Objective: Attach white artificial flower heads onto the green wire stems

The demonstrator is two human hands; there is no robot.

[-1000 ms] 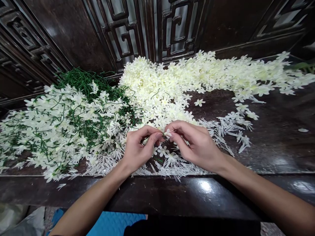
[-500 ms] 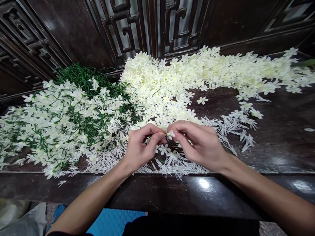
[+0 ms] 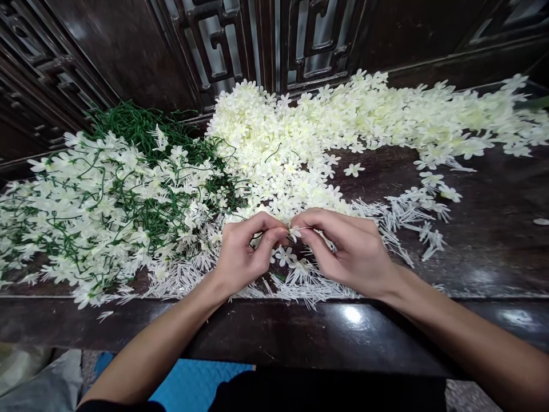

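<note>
Between my fingertips is a small white artificial flower (image 3: pixel 295 233). My left hand (image 3: pixel 251 246) pinches it from the left, thumb and forefinger together; the part inside that grip is hidden. My right hand (image 3: pixel 345 246) pinches a thin white stamen strand (image 3: pixel 305 228) on the flower's right side. Below the hands lie loose white stamens (image 3: pixel 309 289) with a few petals among them. Behind the hands is a heap of cream-white flower heads (image 3: pixel 274 154). To the left spreads a pile of white flowers on green stems (image 3: pixel 107 212).
Bare green stems (image 3: pixel 132 129) are bunched at the back left, against a dark carved wooden panel (image 3: pixel 223 51). More stamens (image 3: pixel 392 223) lie right of my right hand. The dark wooden bench (image 3: pixel 497 229) has a front edge under my forearms. A blue quilted cushion (image 3: pixel 201 383) is below.
Both hands keep pinching the flower and its strand in nearly the same spot. The flower tilts slightly between the fingertips. The view has shifted a little, and the piles appear unchanged.
</note>
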